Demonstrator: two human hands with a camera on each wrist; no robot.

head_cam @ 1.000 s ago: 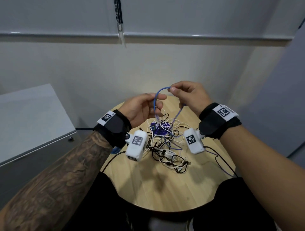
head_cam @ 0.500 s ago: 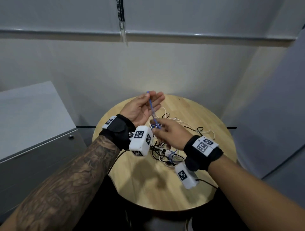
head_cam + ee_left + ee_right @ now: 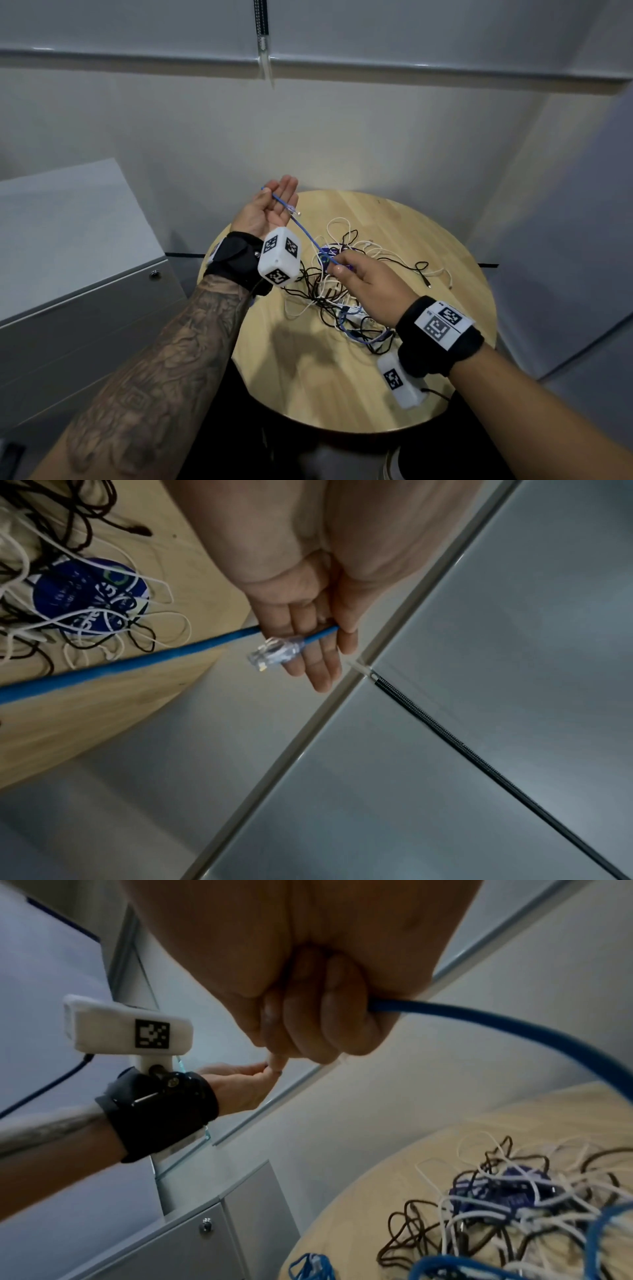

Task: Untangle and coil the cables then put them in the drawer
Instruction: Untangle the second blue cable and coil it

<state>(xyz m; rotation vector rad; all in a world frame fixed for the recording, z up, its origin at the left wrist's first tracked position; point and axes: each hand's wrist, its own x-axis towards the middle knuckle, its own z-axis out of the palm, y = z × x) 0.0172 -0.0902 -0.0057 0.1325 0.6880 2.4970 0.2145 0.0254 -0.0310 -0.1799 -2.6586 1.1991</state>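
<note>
A blue network cable (image 3: 308,236) runs taut from my left hand (image 3: 274,205) down to my right hand (image 3: 363,284). The left hand is raised palm up with straight fingers. The cable passes between its thumb and fingers, and the clear plug (image 3: 274,650) lies across the fingers (image 3: 308,642). My right hand (image 3: 318,1015) grips the blue cable (image 3: 514,1023) in a curled fist above the tangle (image 3: 342,291) of black, white and blue cables on the round wooden table (image 3: 342,383).
A grey cabinet (image 3: 68,291) with shut drawer fronts and a small lock (image 3: 154,274) stands left of the table. A round blue disc (image 3: 85,593) lies under the tangle. Walls close in behind and to the right.
The right hand slid down the blue cable towards me, away from the left hand. The left hand turned palm up, straightened its fingers and rose to the left, stretching the cable.
</note>
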